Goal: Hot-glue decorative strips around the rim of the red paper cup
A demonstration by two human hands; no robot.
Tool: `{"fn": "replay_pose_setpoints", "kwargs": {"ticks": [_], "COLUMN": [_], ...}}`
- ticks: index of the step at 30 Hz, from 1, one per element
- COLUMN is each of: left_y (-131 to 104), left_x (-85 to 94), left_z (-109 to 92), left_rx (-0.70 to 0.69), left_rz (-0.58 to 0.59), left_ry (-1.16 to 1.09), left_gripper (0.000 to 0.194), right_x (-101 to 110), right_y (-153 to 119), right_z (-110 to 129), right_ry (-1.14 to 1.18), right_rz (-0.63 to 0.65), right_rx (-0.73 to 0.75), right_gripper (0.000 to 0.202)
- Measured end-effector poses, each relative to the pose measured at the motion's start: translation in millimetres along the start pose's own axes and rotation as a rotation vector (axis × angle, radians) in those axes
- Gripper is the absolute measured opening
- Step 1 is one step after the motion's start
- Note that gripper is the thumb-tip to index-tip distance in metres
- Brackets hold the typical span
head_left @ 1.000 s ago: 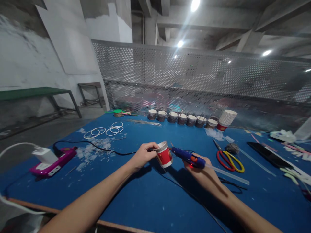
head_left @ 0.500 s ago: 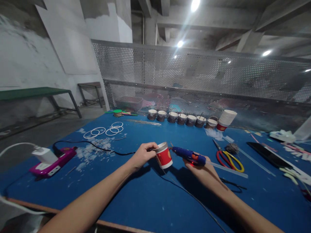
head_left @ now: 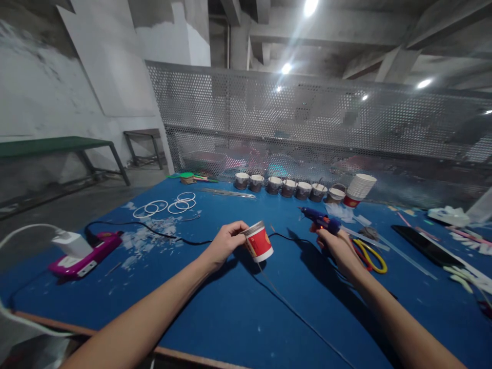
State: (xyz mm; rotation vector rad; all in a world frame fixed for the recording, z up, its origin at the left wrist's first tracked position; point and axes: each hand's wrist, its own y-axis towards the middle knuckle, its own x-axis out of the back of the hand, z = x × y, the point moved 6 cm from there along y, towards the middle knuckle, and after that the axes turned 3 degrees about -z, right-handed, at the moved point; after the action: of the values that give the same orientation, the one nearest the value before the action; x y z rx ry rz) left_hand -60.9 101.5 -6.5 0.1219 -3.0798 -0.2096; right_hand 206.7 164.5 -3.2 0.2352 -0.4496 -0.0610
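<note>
First inspector: You have the paper cup (head_left: 262, 247) raised over the blue tabletop (head_left: 215, 320), tilted, with its rim toward the upper left. What secures it?

Second inspector: Your left hand (head_left: 225, 245), with thumb and fingers pinched on the rim; how the fingertips sit inside cannot be told. Gripping there presumably leaves the red wall exposed. A thin string (head_left: 307, 322) trails from the cup's underside toward the near right, apparently slack so the cup can turn freely.

First inspector: Your other hand?

Second inspector: Your right hand (head_left: 341, 247) is well apart, to the cup's right, curled around the handle of a glue gun (head_left: 325, 221). Its nozzle points left, across the space beyond the cup; we judge that sensible clearance for a hot tip. Trigger pressure cannot be told.

First inspector: Farther out?

Second inspector: A black cord (head_left: 198, 242) passes on the cup's far side, likely routed clear of your forearms, from a power strip (head_left: 92, 256) well to the cup's left. Scissors (head_left: 380, 252) lie to the cup's right, partly hidden, probably within reach. Beyond the cup stand a row of wrapped cups (head_left: 289, 189) and a stack of cups (head_left: 360, 188), seemingly set back for working room.
</note>
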Motion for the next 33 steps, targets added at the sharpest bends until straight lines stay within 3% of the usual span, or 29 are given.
{"fn": "replay_pose_setpoints", "kwargs": {"ticks": [4,7,14,20,23,25,27,30,33], "left_y": [-0.1,-0.9,-4.5,-6.1,-8.2,-10.3,-12.6,-16.6,-20.4], "left_x": [-2.6,-4.3,-1.9,2.9,1.8,-0.6,-3.8,-8.4,-11.3], "left_z": [0.7,-0.5,-7.4,-9.5,-11.9,-14.1,-16.1,-19.3,-21.2], "left_rx": [-0.008,-0.007,-0.021,-0.044,-0.074,-0.110,-0.151,-0.229,-0.288], "left_rz": [-0.015,-0.024,-0.073,-0.136,-0.161,-0.173,-0.177,-0.179,-0.175], "left_ry": [0.028,0.049,0.114,0.155,0.174,0.198,0.235,0.295,0.345], "left_gripper": [0.011,0.012,0.013,0.014,0.015,0.016,0.017,0.019,0.019], "right_x": [18.2,18.0,1.9,41.3,52.2,38.6,14.7,-27.6,-64.9], "right_y": [23.7,36.9,42.5,33.0,16.3,-0.5,-19.8,-46.3,-64.7], "right_z": [-14.6,-29.1,-41.4,-34.8,-20.1,4.7,34.5,66.9,81.8], "right_ry": [-0.222,-0.271,-0.391,-0.640,-0.870,-0.767,-0.522,-0.244,-0.254], "right_rz": [-0.112,-0.128,-0.020,0.046,0.205,0.319,0.361,0.329,0.251], "right_rx": [0.088,0.089,0.091,0.024,-0.032,0.099,0.270,0.487,0.711], "right_gripper": [0.034,0.028,0.025,0.029,0.035,0.037,0.030,0.021,0.018]}}
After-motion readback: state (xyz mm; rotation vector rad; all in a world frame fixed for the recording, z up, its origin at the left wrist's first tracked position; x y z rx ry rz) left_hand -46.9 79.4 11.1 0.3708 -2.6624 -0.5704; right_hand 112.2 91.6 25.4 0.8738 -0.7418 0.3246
